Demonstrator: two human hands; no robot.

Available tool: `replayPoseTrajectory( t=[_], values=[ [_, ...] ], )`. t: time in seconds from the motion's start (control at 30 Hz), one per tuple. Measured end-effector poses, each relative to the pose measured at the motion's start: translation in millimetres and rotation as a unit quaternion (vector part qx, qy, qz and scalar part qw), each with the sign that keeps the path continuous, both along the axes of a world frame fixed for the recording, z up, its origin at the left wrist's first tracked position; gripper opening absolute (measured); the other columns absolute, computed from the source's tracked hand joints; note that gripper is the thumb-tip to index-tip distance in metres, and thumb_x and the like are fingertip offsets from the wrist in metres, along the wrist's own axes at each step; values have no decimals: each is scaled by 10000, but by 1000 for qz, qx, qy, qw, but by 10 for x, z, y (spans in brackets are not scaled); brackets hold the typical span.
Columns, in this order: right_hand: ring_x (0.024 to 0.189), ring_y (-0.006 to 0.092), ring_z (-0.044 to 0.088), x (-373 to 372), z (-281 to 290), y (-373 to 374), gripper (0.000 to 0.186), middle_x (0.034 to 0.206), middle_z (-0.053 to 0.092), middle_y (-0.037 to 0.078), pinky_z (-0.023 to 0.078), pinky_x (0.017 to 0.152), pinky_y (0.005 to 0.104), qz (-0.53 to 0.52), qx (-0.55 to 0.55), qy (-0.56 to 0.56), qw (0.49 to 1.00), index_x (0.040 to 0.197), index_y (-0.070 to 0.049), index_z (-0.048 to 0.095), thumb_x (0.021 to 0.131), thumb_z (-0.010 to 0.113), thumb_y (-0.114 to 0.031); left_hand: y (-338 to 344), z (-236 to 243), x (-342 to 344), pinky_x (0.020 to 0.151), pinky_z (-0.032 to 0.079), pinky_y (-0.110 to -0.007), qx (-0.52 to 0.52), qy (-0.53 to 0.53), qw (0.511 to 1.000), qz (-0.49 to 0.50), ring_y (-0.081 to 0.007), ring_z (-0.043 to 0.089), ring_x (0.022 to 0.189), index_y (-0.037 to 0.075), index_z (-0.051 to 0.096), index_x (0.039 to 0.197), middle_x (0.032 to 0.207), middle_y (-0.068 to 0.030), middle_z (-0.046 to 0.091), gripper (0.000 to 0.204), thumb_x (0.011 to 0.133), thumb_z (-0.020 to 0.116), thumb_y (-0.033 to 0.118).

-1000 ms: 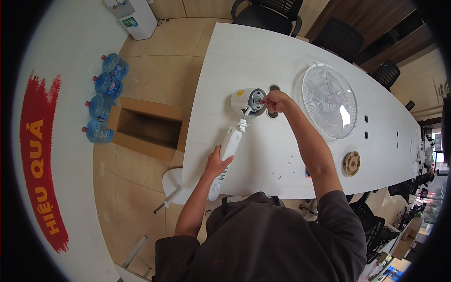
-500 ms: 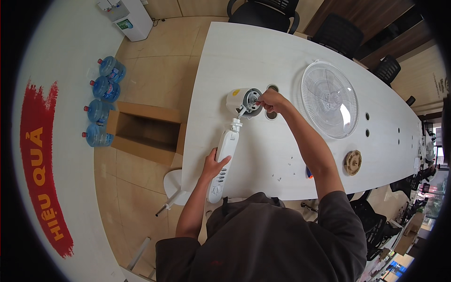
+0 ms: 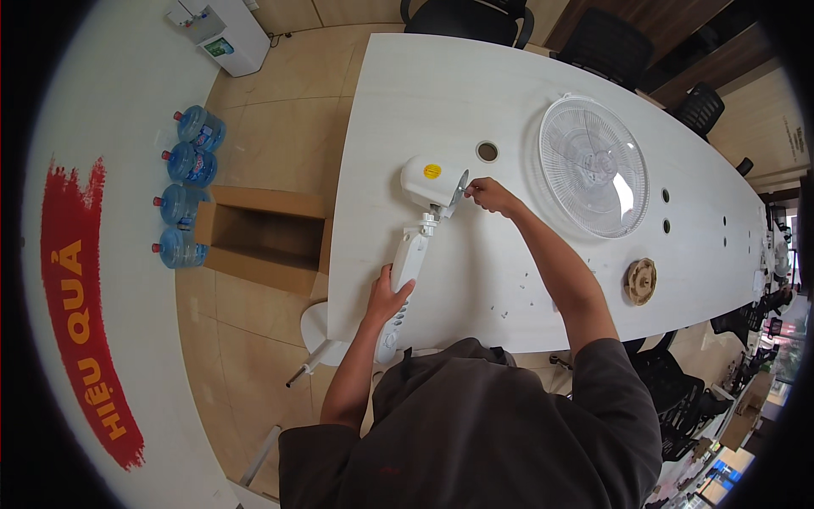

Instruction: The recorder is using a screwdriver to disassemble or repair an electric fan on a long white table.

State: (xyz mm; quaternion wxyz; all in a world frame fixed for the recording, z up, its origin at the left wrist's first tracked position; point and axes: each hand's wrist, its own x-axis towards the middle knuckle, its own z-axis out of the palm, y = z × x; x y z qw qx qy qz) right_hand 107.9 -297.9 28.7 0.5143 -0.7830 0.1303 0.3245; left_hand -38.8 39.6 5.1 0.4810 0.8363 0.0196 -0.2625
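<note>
I judge I'm mid-assembly on the white fan body [image 3: 421, 222], lying near the table's [image 3: 424, 93] left edge: my left hand [image 3: 388, 297] grips its column, my right hand [image 3: 485, 194] pinches at the motor head's front, beside the fan body, so next needs fine fingertip alignment.

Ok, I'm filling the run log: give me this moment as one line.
left hand: grips white fan stand | right hand: at fan motor head front | fan grille: flat on table
</note>
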Motion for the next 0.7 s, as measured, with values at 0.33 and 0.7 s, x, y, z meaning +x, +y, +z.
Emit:
replayPoseTrajectory(
  t=[0.33,0.7],
  values=[
    [869,329,675,-31,-467,-23,213,941,715,186,521,795,408,59,-129,-164,976,978,-8,702,923,531,-123,-3,-72,-154,950,489,-416,-35,66,997,-8,-339,614,1123,-34,332,1385,1250,-260,580,812,808,756,348],
    [823,314,623,-1580,-138,813,339,1006,627,191,522,753,395,-152,-102,-321,929,1133,35,610,865,689,-156,23,-96,-163,923,473,-351,-340,290,887,121,-208,568,1067,59,385,1373,1187,-108,568,520,986,561,358]
  ],
)
